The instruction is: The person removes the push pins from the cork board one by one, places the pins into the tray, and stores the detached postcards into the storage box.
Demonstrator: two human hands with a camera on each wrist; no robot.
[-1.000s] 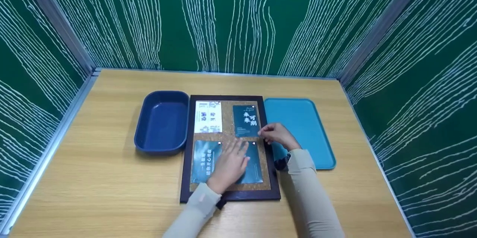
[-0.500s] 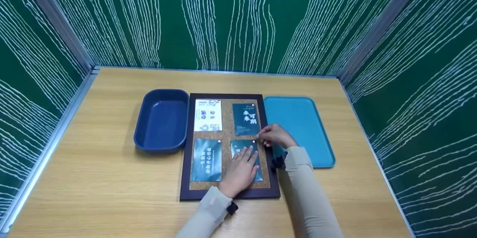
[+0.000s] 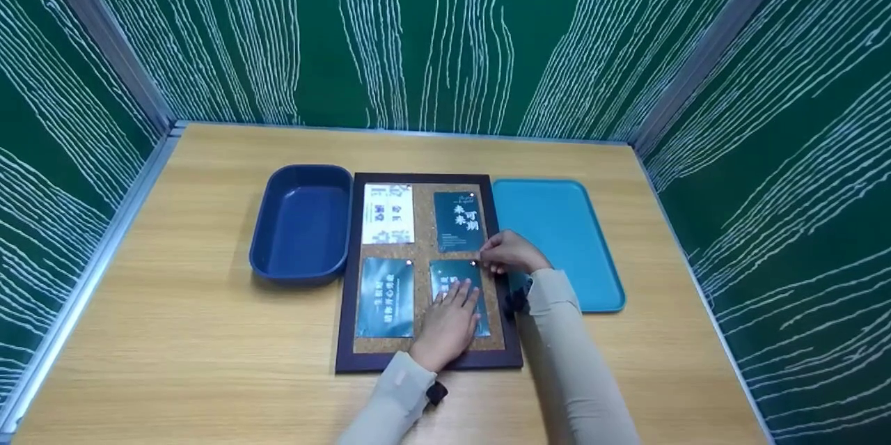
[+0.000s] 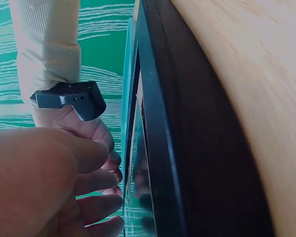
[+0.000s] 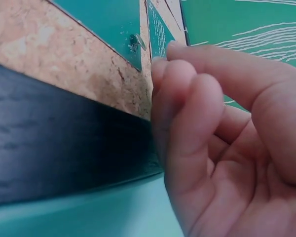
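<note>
Presently, framed corkboard (image 3: 422, 222) lies flat between turquoise tray (image 3: 567, 236) and navy bin (image 3: 301, 225), probably for easy reach. Left hand (image 3: 447, 325), fingers extended, lies across the lower-right teal card (image 3: 456, 269), apparently steadying it, obscuring much print; right hand (image 3: 512, 252) bunches its fingertips beside the card's pushpin (image 3: 475, 263), and whether they pinch anything cannot be told.

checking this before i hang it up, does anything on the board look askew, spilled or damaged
Nothing looks spilled or damaged. The one oddity on the corkboard: lettering on the lower-left teal card appears turned sideways, while the upper-right teal card reads upright.
</note>
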